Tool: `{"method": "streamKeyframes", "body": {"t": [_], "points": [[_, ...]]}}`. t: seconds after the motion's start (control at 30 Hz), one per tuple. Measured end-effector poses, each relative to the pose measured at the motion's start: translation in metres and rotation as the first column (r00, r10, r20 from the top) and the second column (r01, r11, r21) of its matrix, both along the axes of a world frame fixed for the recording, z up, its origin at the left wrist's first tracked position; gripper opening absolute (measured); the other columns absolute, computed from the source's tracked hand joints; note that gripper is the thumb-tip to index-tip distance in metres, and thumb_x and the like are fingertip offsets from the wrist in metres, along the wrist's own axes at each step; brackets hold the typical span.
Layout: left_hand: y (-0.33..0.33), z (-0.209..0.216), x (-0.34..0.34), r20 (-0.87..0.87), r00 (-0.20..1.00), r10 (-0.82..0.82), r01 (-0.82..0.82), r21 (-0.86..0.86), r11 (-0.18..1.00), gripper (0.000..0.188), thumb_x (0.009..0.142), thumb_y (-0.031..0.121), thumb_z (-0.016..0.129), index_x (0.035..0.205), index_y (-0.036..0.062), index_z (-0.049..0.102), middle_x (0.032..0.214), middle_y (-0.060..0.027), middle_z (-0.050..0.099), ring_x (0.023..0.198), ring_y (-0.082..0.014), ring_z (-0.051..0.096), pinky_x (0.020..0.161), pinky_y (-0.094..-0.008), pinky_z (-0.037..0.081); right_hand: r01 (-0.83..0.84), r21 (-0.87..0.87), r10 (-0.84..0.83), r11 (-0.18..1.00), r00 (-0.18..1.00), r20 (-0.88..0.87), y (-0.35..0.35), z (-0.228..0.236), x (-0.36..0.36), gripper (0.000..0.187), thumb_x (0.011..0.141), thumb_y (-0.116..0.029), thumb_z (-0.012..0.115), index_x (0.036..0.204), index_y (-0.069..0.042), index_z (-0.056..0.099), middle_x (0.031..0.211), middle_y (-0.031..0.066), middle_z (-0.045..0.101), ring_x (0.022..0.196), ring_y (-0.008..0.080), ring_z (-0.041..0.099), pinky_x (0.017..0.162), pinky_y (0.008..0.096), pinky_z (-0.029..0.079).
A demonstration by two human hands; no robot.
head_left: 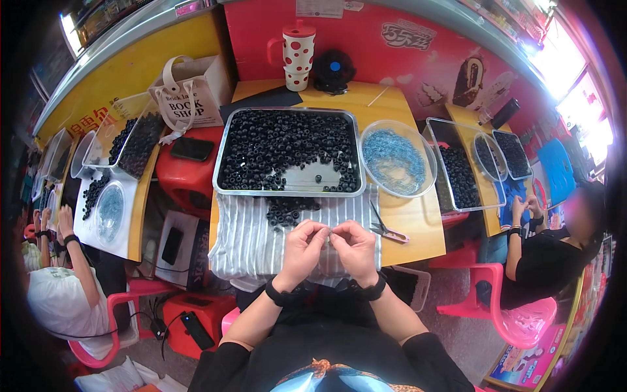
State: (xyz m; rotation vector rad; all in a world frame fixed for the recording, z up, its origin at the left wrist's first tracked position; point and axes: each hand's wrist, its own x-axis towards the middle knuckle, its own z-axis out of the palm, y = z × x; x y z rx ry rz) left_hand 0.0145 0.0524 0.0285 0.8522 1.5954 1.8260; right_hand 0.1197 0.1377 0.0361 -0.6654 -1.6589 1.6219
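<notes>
Over a grey-and-white striped cloth (245, 238), my left hand (302, 253) and my right hand (354, 252) meet fingertip to fingertip, each closed in a pinch. Whatever lies between the fingers is too small to make out. Just beyond them, a loose heap of small black ring-like pieces (285, 210) rests on the cloth. Many more such pieces fill a metal tray (287, 192), whose bare bottom shows at the front right. To its right is a round clear tub (429, 179) of fine pale-blue bits. Scissors with pink handles (392, 234) lie near my right hand.
Behind the tray stand a red-dotted tumbler (298, 59), a dark round object (334, 70) and a canvas tote bag (196, 95). A phone (190, 149) lies on a red stool at left. Co-workers sit at tables (135, 225) on the left and right, with similar tubs.
</notes>
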Motion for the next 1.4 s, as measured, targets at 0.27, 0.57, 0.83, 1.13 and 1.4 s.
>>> {"method": "streamKeyframes", "body": {"t": [0.27,0.57,0.83,1.13,1.4], "points": [[-0.001,0.01,-0.006,-0.031,0.993,-0.111,0.113,0.077,0.991,0.008,0.09,-0.004,0.061,0.096,-0.0018,0.065,0.088,-0.0025,0.058,0.07,-0.0073,0.059,0.059,-0.0204,0.047,-0.065,-0.051,0.062,0.997,0.997,-0.046,0.007,0.007,0.006,0.006,0.085,0.008,0.062,0.087,0.003,0.065,0.08,0.002,0.061,0.073,0.0066,0.06,0.065,0.0221,0.049],[-0.003,0.017,-0.007,-0.096,0.991,-0.089,0.094,0.049,0.994,0.011,0.085,-0.008,0.062,0.094,-0.0026,0.065,0.086,-0.0067,0.06,0.074,-0.0131,0.062,0.063,-0.025,0.05,-0.081,-0.091,0.072,0.993,0.992,-0.101,0.005,0.012,0.006,0.007,0.086,0.008,0.062,0.087,0.003,0.065,0.082,0.0015,0.062,0.073,0.0066,0.061,0.066,0.0213,0.049],[-0.003,0.019,-0.007,-0.266,0.963,-0.04,0.055,0.051,0.997,0.015,0.08,-0.01,0.063,0.093,-0.0019,0.064,0.085,-0.0092,0.06,0.073,-0.0179,0.063,0.064,-0.0274,0.05,-0.074,-0.118,0.063,0.99,0.993,-0.097,0.005,0.013,0.006,0.007,0.085,0.009,0.061,0.086,0.002,0.064,0.081,0.0015,0.062,0.072,0.0066,0.061,0.066,0.0217,0.049],[0.001,0.023,-0.011,-0.437,0.897,-0.074,0.098,0.033,0.995,0.004,0.085,-0.003,0.064,0.089,-0.0022,0.062,0.082,-0.0092,0.061,0.067,-0.0147,0.059,0.057,-0.0268,0.046,-0.039,0.177,0.048,0.983,0.998,-0.047,0.009,0.011,0.006,0.014,0.076,0.014,0.059,0.083,0.002,0.061,0.079,0.0052,0.061,0.07,0.0091,0.059,0.062,0.0228,0.048],[0.003,0.017,-0.008,-0.036,0.979,-0.2,0.193,-0.146,0.97,0.006,0.089,0.005,0.064,0.088,-0.0012,0.062,0.082,-0.0061,0.061,0.066,-0.0128,0.058,0.057,-0.0274,0.045,0.016,0.487,-0.008,0.873,1.0,-0.019,0.014,0.026,0.007,0.016,0.073,0.014,0.058,0.082,0.001,0.057,0.075,0.0058,0.058,0.062,0.0093,0.056,0.056,0.0224,0.044]]}}
